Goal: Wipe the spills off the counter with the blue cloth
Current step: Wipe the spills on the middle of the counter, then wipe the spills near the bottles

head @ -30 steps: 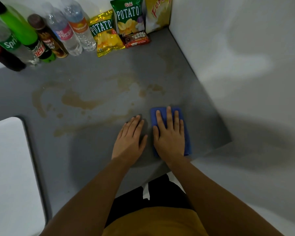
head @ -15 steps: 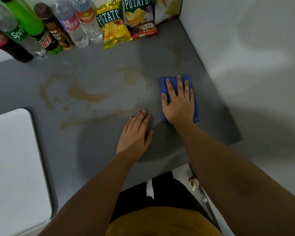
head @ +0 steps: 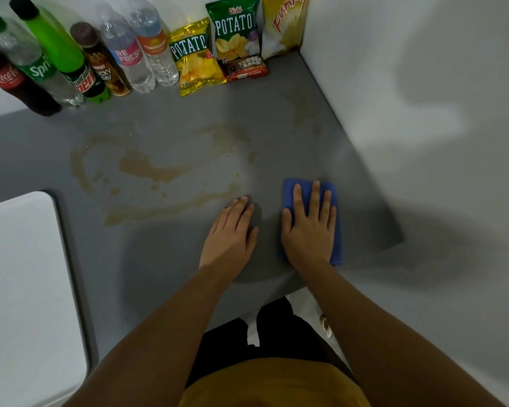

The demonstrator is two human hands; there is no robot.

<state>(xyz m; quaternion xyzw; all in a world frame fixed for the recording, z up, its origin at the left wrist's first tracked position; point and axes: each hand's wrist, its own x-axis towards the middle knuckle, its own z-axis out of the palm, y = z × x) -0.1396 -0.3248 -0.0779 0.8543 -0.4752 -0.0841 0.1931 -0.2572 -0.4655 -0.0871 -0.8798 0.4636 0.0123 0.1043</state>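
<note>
We have our right hand (head: 309, 230) laid flat on the blue cloth (head: 288, 190), fingers straight and slightly spread, palm pressing it onto the grey counter (head: 276, 136). The cloth is a folded rectangle whose long axis runs away from us, roughly in line with the forearm; its far edge shows beyond the fingertips and a near corner peeks out by the wrist. Our left hand (head: 231, 233) rests flat on the bare counter just beside it, fingers together and straight, holding nothing, with a narrow strip of counter between the two hands.

What the next stroke turns on, as we judge it, is where the mess lies from the cloth. The brown spills (head: 147, 168) sit almost wholly to the left and farther away: a long streak (head: 171, 208) ends right at the left fingertips, a broad blotch and a curved ring lie beyond that, and fainter smears (head: 227, 136) sit ahead towards the snack packets (head: 197, 58). A pale trace (head: 297, 110) also runs near the wall corner, straight ahead of the cloth. So the cloth is on the clean right side, and the left hand stands between it and the nearest streak. We would need to sweep left and forward, and the left hand would likely have to lift clear.

The bottles (head: 130, 54) line the back edge, well apart from the cloth.
</note>
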